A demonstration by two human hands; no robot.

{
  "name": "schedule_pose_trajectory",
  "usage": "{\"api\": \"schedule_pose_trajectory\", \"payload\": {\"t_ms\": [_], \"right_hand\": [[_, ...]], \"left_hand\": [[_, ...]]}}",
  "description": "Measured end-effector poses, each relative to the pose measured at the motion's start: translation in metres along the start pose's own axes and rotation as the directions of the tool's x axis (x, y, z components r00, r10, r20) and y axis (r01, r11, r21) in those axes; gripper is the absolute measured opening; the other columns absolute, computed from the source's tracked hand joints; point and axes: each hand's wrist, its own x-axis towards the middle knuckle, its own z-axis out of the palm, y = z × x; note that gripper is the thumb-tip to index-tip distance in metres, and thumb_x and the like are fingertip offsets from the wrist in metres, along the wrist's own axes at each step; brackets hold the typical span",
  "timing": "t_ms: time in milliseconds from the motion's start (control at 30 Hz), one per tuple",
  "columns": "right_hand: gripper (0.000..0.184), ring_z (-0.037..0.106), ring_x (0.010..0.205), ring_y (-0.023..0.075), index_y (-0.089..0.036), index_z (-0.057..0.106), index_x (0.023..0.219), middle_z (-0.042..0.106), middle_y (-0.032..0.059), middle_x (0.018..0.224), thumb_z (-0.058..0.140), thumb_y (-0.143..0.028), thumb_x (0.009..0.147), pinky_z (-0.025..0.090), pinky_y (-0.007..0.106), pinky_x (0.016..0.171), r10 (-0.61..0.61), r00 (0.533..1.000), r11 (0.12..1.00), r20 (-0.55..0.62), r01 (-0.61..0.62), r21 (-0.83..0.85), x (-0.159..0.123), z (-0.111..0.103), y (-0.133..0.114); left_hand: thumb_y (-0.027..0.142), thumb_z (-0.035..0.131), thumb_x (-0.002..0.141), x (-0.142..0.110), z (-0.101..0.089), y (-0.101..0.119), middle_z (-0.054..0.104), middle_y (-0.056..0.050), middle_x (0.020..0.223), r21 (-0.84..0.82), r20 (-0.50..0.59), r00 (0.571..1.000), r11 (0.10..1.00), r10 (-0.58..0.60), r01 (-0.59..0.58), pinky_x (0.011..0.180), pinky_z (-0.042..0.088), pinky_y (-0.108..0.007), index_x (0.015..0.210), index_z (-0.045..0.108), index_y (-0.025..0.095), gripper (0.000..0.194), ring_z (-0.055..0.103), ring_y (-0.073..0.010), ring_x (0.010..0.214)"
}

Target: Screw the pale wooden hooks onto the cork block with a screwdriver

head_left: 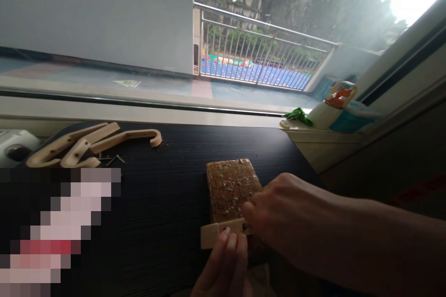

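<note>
At the near side of the dark table, a pale wooden piece (209,236) with dark holes lies against the front edge of a brown block (230,183). The block's top looks rough and glossy, flecked with light bits. My left hand (223,264) pinches the wooden piece from below, its fingertips beside one hole. Above and to the right, my right hand (275,209) is closed, its fingers at a dark spot near the piece's right end. What it grips is hidden behind the fingers.
Curved wooden hooks (78,146) lie at the table's far left, beside small L-shaped metal pieces (116,160). A white device (19,144) stands at the left edge. On the sill are a white bottle (320,113) and a green cloth (298,116). Pixelation covers the lower left.
</note>
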Motion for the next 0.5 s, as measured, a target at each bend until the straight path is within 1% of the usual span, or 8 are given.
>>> {"api": "schedule_pose_trajectory", "payload": {"t_ms": [33, 67, 133, 200, 300, 367, 500], "right_hand": [[0.015, 0.057, 0.058, 0.0151, -0.012, 0.066, 0.071, 0.066, 0.0066, 0.073, 0.056, -0.001, 0.075, 0.024, 0.029, 0.047, 0.019, 1.000, 1.000, 0.009, -0.019, -0.004, 0.001, -0.003, 0.001], [0.016, 0.056, 0.054, 0.0143, -0.012, 0.065, 0.069, 0.065, 0.0053, 0.068, 0.056, -0.003, 0.077, 0.023, 0.029, 0.045, 0.039, 0.998, 0.999, 0.044, -0.039, 0.003, 0.003, -0.004, 0.002], [0.021, 0.052, 0.048, 0.0125, -0.014, 0.065, 0.066, 0.063, 0.0038, 0.063, 0.053, -0.007, 0.083, 0.021, 0.028, 0.043, 0.073, 0.984, 0.996, 0.163, -0.080, 0.036, 0.008, -0.007, 0.002], [0.025, 0.051, 0.046, 0.0119, -0.015, 0.064, 0.063, 0.063, 0.0028, 0.060, 0.052, -0.006, 0.083, 0.020, 0.027, 0.042, 0.079, 0.977, 0.996, 0.196, -0.087, 0.032, 0.011, -0.008, 0.001], [0.017, 0.053, 0.050, 0.0130, -0.016, 0.062, 0.064, 0.065, 0.0028, 0.065, 0.058, -0.010, 0.079, 0.021, 0.027, 0.043, 0.084, 0.991, 0.995, 0.104, -0.089, 0.042, 0.008, -0.010, -0.001], [0.009, 0.054, 0.053, 0.0125, -0.016, 0.063, 0.069, 0.065, 0.0028, 0.068, 0.061, -0.013, 0.077, 0.024, 0.026, 0.044, 0.066, 0.997, 0.995, 0.038, -0.068, 0.075, 0.003, -0.011, -0.002], [0.007, 0.054, 0.054, 0.0128, -0.016, 0.064, 0.069, 0.063, 0.0020, 0.060, 0.063, -0.011, 0.073, 0.032, 0.025, 0.049, -0.044, 0.998, 0.994, 0.034, 0.040, 0.099, -0.005, -0.009, -0.004]], "left_hand": [[0.009, 0.039, 0.084, 0.000, 0.000, -0.001, 0.066, -0.007, 0.105, 0.019, 0.002, 1.000, 1.000, 0.023, -0.023, 0.110, 0.033, -0.035, 0.100, 0.063, 0.012, 0.029, 0.060, -0.0191, 0.105], [0.010, 0.040, 0.084, 0.001, -0.001, -0.001, 0.066, -0.008, 0.106, 0.039, 0.008, 0.999, 0.998, 0.045, -0.045, 0.111, 0.032, -0.036, 0.099, 0.064, 0.011, 0.028, 0.060, -0.0191, 0.105], [0.014, 0.041, 0.084, 0.001, -0.001, -0.002, 0.066, -0.008, 0.106, 0.073, 0.023, 0.998, 0.995, 0.064, -0.065, 0.112, 0.030, -0.037, 0.096, 0.064, 0.011, 0.026, 0.060, -0.0196, 0.105], [0.016, 0.041, 0.084, 0.002, -0.003, -0.002, 0.066, -0.008, 0.105, 0.092, 0.019, 0.998, 0.994, 0.058, -0.059, 0.112, 0.029, -0.038, 0.094, 0.064, 0.011, 0.026, 0.060, -0.0204, 0.104], [0.017, 0.042, 0.083, 0.004, -0.004, -0.001, 0.067, -0.008, 0.102, 0.105, 0.002, 0.999, 0.994, 0.044, -0.044, 0.111, 0.030, -0.039, 0.093, 0.064, 0.010, 0.025, 0.060, -0.0213, 0.104], [0.017, 0.042, 0.083, 0.004, -0.005, -0.002, 0.067, -0.008, 0.101, 0.111, 0.008, 0.999, 0.992, 0.052, -0.052, 0.111, 0.030, -0.039, 0.094, 0.064, 0.010, 0.025, 0.059, -0.0210, 0.104], [0.015, 0.042, 0.083, 0.005, -0.004, -0.001, 0.066, -0.007, 0.102, 0.128, 0.036, 0.998, 0.990, 0.056, -0.060, 0.113, 0.028, -0.038, 0.095, 0.064, 0.011, 0.025, 0.059, -0.0195, 0.102]]}}
